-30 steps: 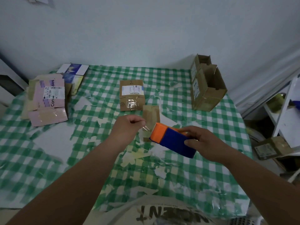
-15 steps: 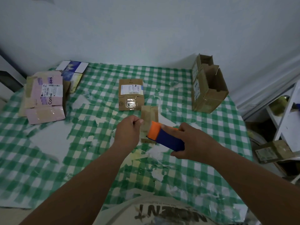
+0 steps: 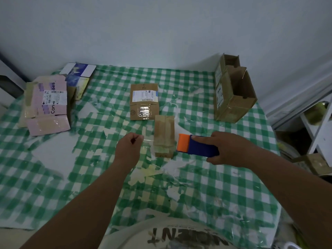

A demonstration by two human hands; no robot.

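Both hands are out over the green and white checked cloth (image 3: 224, 191), and I watch them from far away. The left hand (image 3: 128, 150) has its fingers curled in, and its finger and thumb pinch the end of the clear tape (image 3: 148, 140). The right hand (image 3: 228, 150) holds the tape tool (image 3: 197, 147) tight, with one finger lying along the top of it. Now I go from big things to small. The cloth is the biggest, and it is torn and patchy in many spots. At the far right an open brown box (image 3: 235, 97) stands with its flaps up. At the far left a pink flat box (image 3: 47, 105) lies on the cloth, and a blue and white flat carton (image 3: 79, 72) lies just behind it. In the middle, further back, I see a brown box with a white label (image 3: 144, 101) lying flat. Just in front of it sits the small brown box (image 3: 164, 135), right between the two hands. The tape tool is blue with an orange end, and that end is just beside the small brown box. The clear tape runs from the left hand toward the orange end, across the small brown box. It is thin and hard to see, so I cannot tell if it touches the box.
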